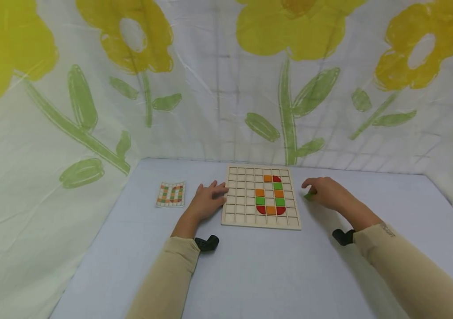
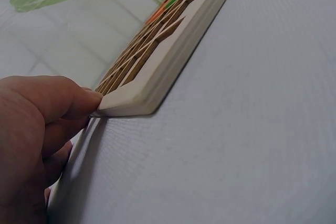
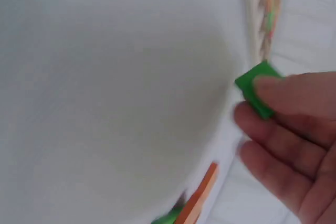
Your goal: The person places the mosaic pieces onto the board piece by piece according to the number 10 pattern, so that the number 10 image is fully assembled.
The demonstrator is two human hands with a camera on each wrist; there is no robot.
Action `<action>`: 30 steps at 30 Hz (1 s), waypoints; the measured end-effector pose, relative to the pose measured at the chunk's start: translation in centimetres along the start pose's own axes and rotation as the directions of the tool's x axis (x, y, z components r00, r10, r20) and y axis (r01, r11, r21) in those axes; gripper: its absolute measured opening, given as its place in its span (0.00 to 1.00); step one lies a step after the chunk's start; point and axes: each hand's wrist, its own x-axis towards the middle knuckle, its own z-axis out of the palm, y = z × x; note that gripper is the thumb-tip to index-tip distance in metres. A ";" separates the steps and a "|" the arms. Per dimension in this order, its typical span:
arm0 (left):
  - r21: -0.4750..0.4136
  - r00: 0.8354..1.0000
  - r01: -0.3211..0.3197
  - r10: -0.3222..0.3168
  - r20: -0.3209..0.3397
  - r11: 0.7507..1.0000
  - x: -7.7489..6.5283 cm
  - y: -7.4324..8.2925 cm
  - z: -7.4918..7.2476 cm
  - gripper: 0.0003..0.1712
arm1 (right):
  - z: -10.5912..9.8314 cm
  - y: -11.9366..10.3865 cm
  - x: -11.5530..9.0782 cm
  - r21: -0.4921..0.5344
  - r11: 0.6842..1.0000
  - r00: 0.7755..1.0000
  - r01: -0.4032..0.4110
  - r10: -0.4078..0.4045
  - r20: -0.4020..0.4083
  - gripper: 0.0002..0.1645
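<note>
grip of the right hand (image 1: pixel 327 192): thumb and fingers clamped on a green tile (image 3: pixel 249 85), right of the gridded board (image 1: pixel 240 199), a pinch presumably suited to so small a piece. left hand (image 1: pixel 205 202): fingers apart, touching the board's left edge, likely steadying it. inlaid tiles (image 1: pixel 271 210) lie mostly right of its centre; left of that hand, a patterned card (image 1: pixel 171 195) lies uncovered, perhaps for easy viewing.

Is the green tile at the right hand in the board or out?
Out. The right hand pinches the green tile, and the head view shows it beyond the right edge of the grid board.
</note>
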 end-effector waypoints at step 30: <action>-0.004 1.000 0.005 -0.005 -0.007 1.000 -0.2 0.5 0.0 0.22 | 2.9 -7.8 9.1 0.180 0.982 0.998 -0.064 0.065 0.000 0.10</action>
